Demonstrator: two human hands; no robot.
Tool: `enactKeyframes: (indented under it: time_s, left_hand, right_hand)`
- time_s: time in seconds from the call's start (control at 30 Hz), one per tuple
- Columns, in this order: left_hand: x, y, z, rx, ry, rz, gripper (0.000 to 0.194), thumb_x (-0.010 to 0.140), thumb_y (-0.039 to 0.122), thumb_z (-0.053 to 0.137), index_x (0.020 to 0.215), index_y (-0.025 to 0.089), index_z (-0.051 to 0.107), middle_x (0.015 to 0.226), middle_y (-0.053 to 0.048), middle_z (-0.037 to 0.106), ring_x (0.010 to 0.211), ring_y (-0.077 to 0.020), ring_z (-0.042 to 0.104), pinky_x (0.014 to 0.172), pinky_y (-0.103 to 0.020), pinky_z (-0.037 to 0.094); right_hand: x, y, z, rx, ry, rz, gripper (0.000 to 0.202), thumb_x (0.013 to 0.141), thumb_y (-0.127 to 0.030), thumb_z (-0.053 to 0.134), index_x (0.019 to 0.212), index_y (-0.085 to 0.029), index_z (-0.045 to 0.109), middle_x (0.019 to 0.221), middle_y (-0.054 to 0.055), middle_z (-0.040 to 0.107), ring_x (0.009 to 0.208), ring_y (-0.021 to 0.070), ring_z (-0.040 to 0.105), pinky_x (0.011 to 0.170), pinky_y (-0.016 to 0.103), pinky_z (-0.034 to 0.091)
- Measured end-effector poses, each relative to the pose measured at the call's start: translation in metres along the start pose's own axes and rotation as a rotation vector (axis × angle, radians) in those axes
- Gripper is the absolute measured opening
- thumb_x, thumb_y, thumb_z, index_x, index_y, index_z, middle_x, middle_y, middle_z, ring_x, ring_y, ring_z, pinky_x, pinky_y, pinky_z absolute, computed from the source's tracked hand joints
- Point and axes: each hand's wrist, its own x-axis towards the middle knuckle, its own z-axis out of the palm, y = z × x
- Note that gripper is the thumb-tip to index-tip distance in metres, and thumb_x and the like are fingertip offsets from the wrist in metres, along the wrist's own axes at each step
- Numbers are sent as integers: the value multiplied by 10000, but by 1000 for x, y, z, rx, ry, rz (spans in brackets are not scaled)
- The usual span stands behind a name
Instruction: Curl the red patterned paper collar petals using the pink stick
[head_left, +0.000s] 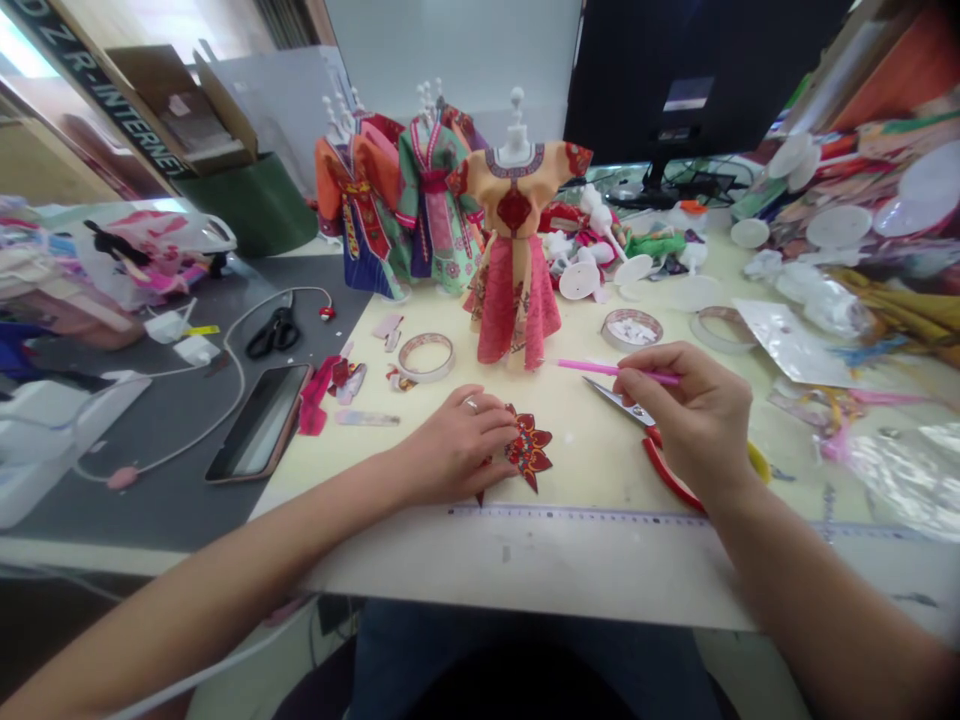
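My left hand point(469, 445) lies over a red pointed, flower-shaped patterned piece point(532, 452), its fingers close together and pressing on the piece, partly covering it. In my right hand point(686, 405) is a thin pink stick point(589, 367), pinched between thumb and fingers, its tip pointing left above the table. Beneath the right hand are red-handled scissors point(664, 470) with their blades pointing up and left. A doll-sized dress with a yellow top and pink skirt point(517, 290) stands upright on a white stand beyond both hands.
A ruler point(577, 515) runs along the front edge. Tape rings point(426, 358), fabric scraps point(319, 395), a phone point(259, 425) and black scissors point(274, 332) lie leftward. Other dressed stands point(360, 210) and a monitor point(697, 80) are behind. Plastic bags point(915, 475) lie at right.
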Motion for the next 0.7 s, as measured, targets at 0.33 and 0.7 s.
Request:
enactKeyframes:
  time_s: [0.33,0.7]
  left_hand:
    - [7,0,12,-55,54,35,175,869,299,519,950,171,606,948,-41,682,988,-184,560,978,-394,336]
    - [6,-2,29,29,168,67,216,845,274,562,1030,165,576,1016,-64,676,1003,-223,583,952,-433,371]
  right_hand:
    - [4,-4,-2,53,-10,54,62,745,-214,654,796,-192,627,662,-13,614,602,116,581,563,258,481]
    - [1,-9,5,60,-140,49,52,773,-220,609,799,-176,611,753,-5,633,678,96,591,638,240,491]
